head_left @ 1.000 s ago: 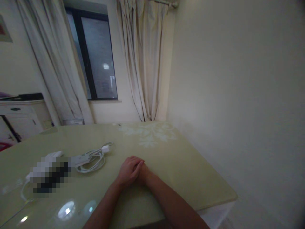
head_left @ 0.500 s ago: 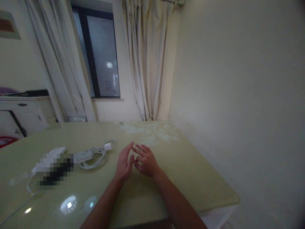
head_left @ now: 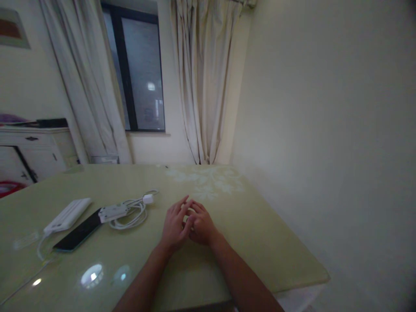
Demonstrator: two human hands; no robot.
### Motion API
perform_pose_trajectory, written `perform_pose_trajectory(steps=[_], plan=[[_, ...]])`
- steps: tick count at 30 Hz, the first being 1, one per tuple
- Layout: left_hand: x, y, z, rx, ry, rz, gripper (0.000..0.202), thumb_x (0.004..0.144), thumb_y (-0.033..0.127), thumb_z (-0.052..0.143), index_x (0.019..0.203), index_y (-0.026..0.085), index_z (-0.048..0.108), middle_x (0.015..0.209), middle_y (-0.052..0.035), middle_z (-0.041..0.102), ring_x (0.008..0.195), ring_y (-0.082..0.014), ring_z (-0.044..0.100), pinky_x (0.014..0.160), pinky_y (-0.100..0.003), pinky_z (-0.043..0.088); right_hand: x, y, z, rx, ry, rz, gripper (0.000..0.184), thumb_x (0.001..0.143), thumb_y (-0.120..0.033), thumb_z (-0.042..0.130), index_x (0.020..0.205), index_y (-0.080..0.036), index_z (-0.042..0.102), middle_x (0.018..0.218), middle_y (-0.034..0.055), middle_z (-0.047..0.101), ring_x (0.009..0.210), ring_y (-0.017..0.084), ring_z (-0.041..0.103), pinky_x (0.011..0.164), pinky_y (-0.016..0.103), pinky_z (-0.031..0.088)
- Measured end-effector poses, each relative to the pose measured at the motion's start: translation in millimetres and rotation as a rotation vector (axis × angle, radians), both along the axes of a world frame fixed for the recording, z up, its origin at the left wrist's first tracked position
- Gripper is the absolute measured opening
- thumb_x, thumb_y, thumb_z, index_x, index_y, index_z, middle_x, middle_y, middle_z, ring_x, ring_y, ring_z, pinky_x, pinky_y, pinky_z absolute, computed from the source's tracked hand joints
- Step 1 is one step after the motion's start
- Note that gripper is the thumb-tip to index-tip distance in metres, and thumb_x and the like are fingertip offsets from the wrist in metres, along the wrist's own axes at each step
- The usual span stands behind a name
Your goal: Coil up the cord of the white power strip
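Note:
Just above the pale green tabletop (head_left: 247,251), my left hand (head_left: 175,225) and my right hand (head_left: 202,224) meet in front of me. The left fingers are stretched and a little apart, their tips against the right fingers. My left thumb reaches across to the right hand. On the right, the fingers are loosely bent, with part of them hidden behind the left thumb. No object shows in either hand. To the left of my hands lies a coiled white cable (head_left: 131,223) with a white plug (head_left: 148,199), attached to a white power strip (head_left: 113,212).
A black phone (head_left: 78,234) and a white box-like device (head_left: 67,215) with a cable lie farther left. A wall (head_left: 325,151) runs along the table's right side. Curtains (head_left: 203,86), a window (head_left: 143,78) and a white cabinet (head_left: 39,149) stand beyond.
My hands have come closer together. The left thumb has moved right onto the right hand, and the fingertips now overlap. The view has shifted slightly; the things on the table stay put.

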State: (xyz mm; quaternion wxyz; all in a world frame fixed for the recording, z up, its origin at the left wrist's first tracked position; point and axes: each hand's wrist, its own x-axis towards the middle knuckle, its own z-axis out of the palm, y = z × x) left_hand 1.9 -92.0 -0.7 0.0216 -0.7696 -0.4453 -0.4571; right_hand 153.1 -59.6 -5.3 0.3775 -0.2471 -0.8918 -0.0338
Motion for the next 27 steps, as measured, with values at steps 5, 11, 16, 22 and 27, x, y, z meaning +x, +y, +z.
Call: perform_pose_trajectory(steps=[5,11,16,22,27], plan=[[12.7,-14.9,10.4,0.032,0.017,-0.093,0.032,0.096,0.036,0.043,0.111,0.020,0.066,0.121,-0.0134,0.066,0.114,-0.0276,0.059,0.100,-0.044,0.046,5.7,-6.0,-7.0,0.024,0.094,0.012,0.049,0.100,-0.043,0.037,0.059,-0.024,0.056,0.059,0.0064,0.059,0.067,0.019,0.059,0.078,0.039,0.048],[34.1,-12.4,3.8,-0.108,0.015,0.017,0.029,0.100,0.031,0.036,0.089,0.023,0.062,0.086,-0.0092,0.065,0.082,-0.0239,0.060,0.075,-0.039,0.048,13.4,1.4,-11.9,-0.030,0.118,0.010,0.048,0.100,-0.040,0.030,0.058,-0.024,0.048,0.054,0.0039,0.053,0.055,0.017,0.051,0.063,0.033,0.043],[54.5,-15.1,-17.8,-0.132,-0.024,0.114,0.035,0.100,0.028,0.031,0.090,0.024,0.064,0.085,-0.0122,0.066,0.076,-0.0258,0.059,0.070,-0.043,0.044,22.5,0.9,-10.2,-0.157,0.113,0.069,0.045,0.097,-0.044,0.031,0.059,-0.026,0.044,0.053,0.0034,0.051,0.054,0.018,0.050,0.061,0.035,0.041],[78.5,-21.3,-62.0,-0.151,-0.111,0.243,0.050,0.097,0.042,0.041,0.140,0.020,0.056,0.133,-0.0228,0.062,0.114,-0.0352,0.061,0.091,-0.054,0.045,33.9,-4.0,-11.5,-0.317,0.132,0.141,0.045,0.098,-0.044,0.031,0.065,-0.027,0.056,0.057,0.0052,0.057,0.058,0.019,0.053,0.063,0.036,0.044],[102.1,-26.2,-88.9,-0.121,-0.002,0.317,0.075,0.088,0.060,0.051,0.153,0.023,0.044,0.139,-0.0213,0.060,0.104,-0.0377,0.067,0.084,-0.056,0.052,44.3,2.1,-25.8,-0.277,0.277,0.089,0.045,0.101,-0.047,0.036,0.066,-0.025,0.053,0.056,0.0035,0.054,0.056,0.017,0.048,0.055,0.032,0.039]])
